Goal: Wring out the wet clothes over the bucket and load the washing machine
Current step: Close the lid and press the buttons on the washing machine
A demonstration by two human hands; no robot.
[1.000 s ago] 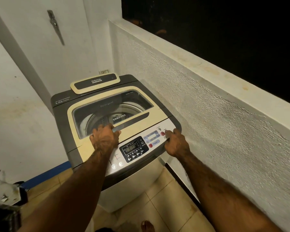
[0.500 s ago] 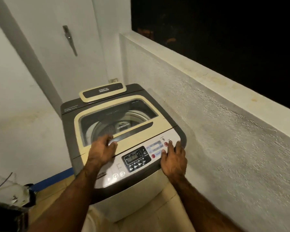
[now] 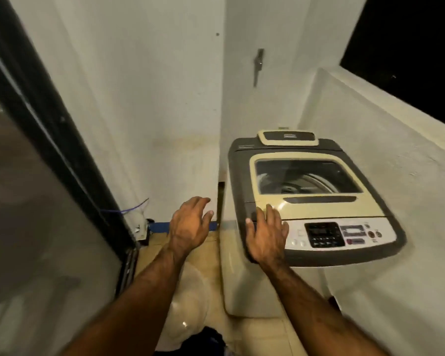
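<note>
Your left hand hovers beside the washing machine, grip loose and empty. Your right hand, straight-fingered and empty, overlaps its front corner.

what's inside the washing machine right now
Through the window of the closed lid on the washing machine, the steel drum wall shows, blurred. The lid hides its bottom, so clothes cannot be confirmed.

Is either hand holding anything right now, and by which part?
Nothing is held. The left hand is open in the air beside the washing machine; the right hand, fingers straight, is over its front corner, gripping nothing.
</note>
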